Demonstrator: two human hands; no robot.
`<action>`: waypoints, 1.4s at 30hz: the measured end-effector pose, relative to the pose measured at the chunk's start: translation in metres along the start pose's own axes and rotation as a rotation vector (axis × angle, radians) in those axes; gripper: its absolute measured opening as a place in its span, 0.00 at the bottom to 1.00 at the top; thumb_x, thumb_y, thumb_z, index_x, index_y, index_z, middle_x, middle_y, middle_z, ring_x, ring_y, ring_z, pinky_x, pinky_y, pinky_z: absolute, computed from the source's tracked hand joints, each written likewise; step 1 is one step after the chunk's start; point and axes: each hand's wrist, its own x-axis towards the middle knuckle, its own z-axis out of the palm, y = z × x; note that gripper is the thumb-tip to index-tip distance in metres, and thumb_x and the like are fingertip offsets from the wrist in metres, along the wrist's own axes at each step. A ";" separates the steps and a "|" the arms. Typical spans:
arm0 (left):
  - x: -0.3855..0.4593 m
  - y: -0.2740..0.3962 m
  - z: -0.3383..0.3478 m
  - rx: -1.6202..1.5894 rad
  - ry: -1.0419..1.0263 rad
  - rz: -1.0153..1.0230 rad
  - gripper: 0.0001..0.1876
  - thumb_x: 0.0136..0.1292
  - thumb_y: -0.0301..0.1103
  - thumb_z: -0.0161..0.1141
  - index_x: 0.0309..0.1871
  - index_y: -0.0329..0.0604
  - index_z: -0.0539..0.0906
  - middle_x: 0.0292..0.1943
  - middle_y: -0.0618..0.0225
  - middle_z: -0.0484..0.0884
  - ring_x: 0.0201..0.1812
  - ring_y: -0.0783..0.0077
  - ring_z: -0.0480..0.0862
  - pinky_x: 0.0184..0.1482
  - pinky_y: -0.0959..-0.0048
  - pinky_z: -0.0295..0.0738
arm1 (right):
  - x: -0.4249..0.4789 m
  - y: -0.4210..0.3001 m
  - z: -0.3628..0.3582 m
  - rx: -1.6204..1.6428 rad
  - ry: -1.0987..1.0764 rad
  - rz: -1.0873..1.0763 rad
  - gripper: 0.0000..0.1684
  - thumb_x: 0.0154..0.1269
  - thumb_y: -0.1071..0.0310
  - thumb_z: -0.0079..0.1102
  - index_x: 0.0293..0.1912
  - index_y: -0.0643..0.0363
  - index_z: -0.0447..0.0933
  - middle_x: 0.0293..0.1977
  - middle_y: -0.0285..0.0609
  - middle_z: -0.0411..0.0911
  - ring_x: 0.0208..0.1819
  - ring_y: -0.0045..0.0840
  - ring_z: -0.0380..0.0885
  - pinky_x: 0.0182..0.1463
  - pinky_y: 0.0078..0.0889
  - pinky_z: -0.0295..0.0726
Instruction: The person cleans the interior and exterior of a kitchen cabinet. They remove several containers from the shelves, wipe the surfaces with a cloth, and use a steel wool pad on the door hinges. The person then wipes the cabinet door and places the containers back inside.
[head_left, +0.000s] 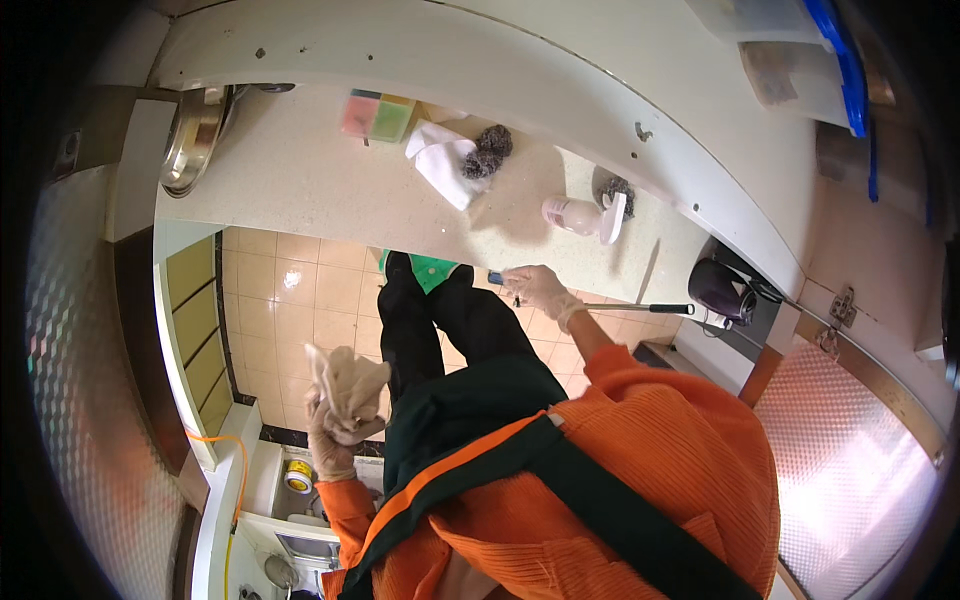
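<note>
My left hand (334, 439), in a thin translucent glove, grips a crumpled beige cloth (351, 390) at the left of my body. My right hand (536, 289), gloved too, is beside the counter's front edge with its fingers bent together. A small blue item (495, 277) shows at those fingertips; whether they hold it is unclear. On the counter (322, 180) a pink-white spray bottle (574, 215) lies near a dark wire scourer (619, 195). Farther left, two more scourers (487, 154) rest on a folded white cloth (442, 161).
A pole with a black grip (671, 308) extends behind my right wrist. A box with coloured sections (379, 116) and metal pans (196, 142) stand on the counter. A dark kettle (720, 292) is at right. Under my feet is a green mat (429, 271).
</note>
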 end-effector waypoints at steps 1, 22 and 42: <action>0.004 -0.003 -0.014 0.077 0.002 0.095 0.24 0.61 0.30 0.63 0.60 0.47 0.71 0.57 0.65 0.74 0.58 0.67 0.75 0.58 0.68 0.76 | 0.014 -0.005 -0.001 -0.138 0.187 -0.191 0.35 0.62 0.58 0.67 0.62 0.66 0.69 0.53 0.53 0.77 0.55 0.31 0.77 0.53 0.33 0.78; -0.128 0.140 -0.013 0.287 0.253 0.429 0.26 0.59 0.21 0.57 0.63 0.39 0.68 0.60 0.59 0.71 0.59 0.63 0.75 0.57 0.69 0.73 | 0.074 -0.086 -0.070 1.109 0.160 -0.460 0.24 0.67 0.72 0.49 0.63 0.59 0.70 0.53 0.46 0.79 0.50 0.27 0.81 0.56 0.27 0.80; -0.162 0.192 0.042 0.605 0.265 0.762 0.02 0.62 0.24 0.61 0.35 0.39 0.79 0.15 0.72 0.74 0.10 0.82 0.68 0.11 0.83 0.55 | -0.161 -0.281 0.350 -0.136 0.320 -1.740 0.09 0.53 0.68 0.67 0.38 0.52 0.83 0.44 0.35 0.75 0.49 0.36 0.71 0.50 0.41 0.71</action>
